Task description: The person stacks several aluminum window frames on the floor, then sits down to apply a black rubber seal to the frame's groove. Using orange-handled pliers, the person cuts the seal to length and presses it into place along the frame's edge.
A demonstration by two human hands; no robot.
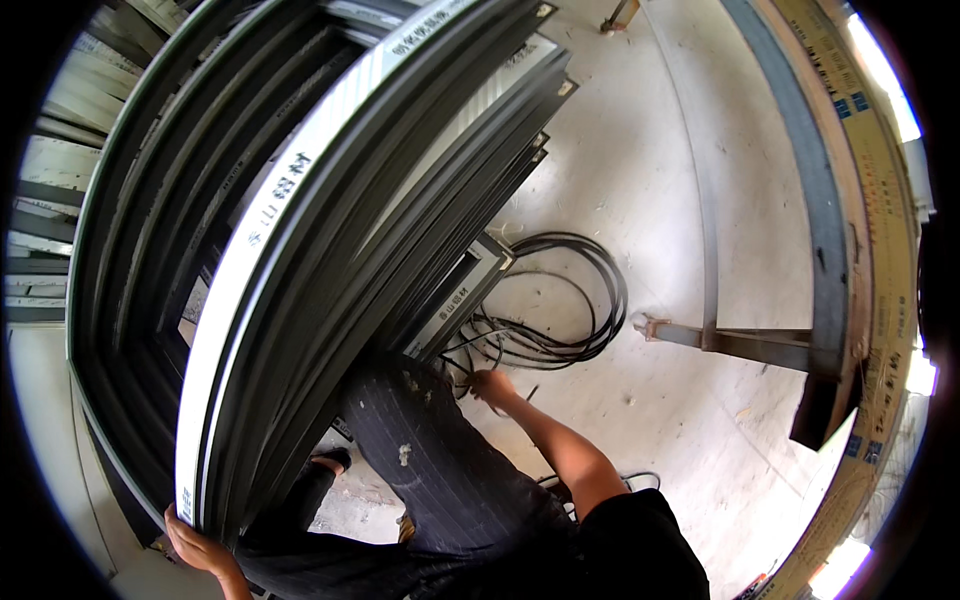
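Several dark grey metal frames (330, 250) stand close together in a leaning stack, some with white printed film along their faces. At the lower left, my left hand (197, 545) grips the bottom corner of the front frame, which carries a white film strip (237, 290). My right hand (488, 385) reaches down near the floor beside my knee, its fingers closed around black cable. The coil of black cable (600, 335) lies in loose loops on the floor just beyond that hand. My bent leg in dark trousers (430, 450) presses near the stack's lower edge.
A rusty steel rack leg (750, 345) juts across the floor at the right. Behind it runs a long yellowish cardboard-wrapped bundle (880, 200). More wrapped profiles (60, 165) are piled at the far left. Pale concrete floor (640, 200) shows between stack and rack.
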